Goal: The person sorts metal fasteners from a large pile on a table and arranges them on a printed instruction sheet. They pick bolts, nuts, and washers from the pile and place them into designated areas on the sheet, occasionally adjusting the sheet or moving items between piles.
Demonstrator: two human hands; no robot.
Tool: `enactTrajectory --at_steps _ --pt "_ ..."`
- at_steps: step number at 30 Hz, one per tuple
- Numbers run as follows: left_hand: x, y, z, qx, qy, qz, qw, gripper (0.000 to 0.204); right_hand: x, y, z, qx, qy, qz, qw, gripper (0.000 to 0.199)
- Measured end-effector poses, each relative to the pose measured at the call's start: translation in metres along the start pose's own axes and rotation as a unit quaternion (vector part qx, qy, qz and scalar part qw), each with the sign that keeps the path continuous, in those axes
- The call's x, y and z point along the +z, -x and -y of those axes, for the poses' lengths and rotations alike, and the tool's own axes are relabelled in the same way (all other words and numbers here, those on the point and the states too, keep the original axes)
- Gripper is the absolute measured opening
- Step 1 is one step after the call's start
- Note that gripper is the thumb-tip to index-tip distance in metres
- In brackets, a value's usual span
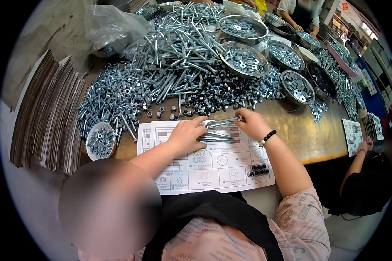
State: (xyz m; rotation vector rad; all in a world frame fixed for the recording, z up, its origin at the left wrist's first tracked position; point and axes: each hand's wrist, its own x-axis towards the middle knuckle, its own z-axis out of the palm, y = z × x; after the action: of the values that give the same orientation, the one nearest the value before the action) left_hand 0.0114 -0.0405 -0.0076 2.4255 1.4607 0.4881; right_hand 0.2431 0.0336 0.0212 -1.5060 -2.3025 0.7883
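Note:
Long silver bolts (222, 122) stretch between my two hands over a printed sheet with line drawings of hardware (213, 174). My right hand (253, 125), with a beaded bracelet at the wrist, pinches them at one end. Fingers of my left hand (186, 136) close around the opposite ends. Just below, more long bolts (217, 139) lie side by side across the sheet, close to my left thumb. Small black cylindrical pieces (258, 170) stand grouped in rows near the sheet's lower right corner.
Beyond the sheet rises a big heap of bolts (178, 48) and nuts (217, 89). Metal bowls of washers (245, 60) stand at the back right; a white bowl of nuts (101, 140) is at left. Stacked cardboard (48, 117) flanks the table. Other people (370, 174) work nearby.

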Motion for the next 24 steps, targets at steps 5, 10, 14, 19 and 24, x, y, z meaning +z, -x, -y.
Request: enactTrajectory --at_steps 5,10,14,19,24 --pt "0.006 -0.013 0.008 0.05 0.044 0.053 0.996 0.03 -0.007 0.01 -0.005 -0.032 0.016 -0.069 0.997 0.02" --pt "0.005 -0.013 0.004 -0.011 0.078 0.078 0.994 0.033 -0.013 0.022 -0.015 -0.002 -0.038 -0.032 0.999 0.021" --pt "0.0 -0.015 -0.003 -0.052 0.088 0.084 0.991 0.039 0.005 0.023 -0.014 -0.043 0.05 0.043 0.997 0.025" --pt "0.006 -0.009 -0.004 -0.03 0.106 0.029 0.993 0.041 -0.003 0.025 0.005 -0.035 0.038 -0.037 0.998 0.025" --pt "0.013 -0.013 -0.009 -0.035 0.098 0.051 0.993 0.036 -0.02 0.028 0.018 -0.124 -0.057 -0.118 0.984 0.019"
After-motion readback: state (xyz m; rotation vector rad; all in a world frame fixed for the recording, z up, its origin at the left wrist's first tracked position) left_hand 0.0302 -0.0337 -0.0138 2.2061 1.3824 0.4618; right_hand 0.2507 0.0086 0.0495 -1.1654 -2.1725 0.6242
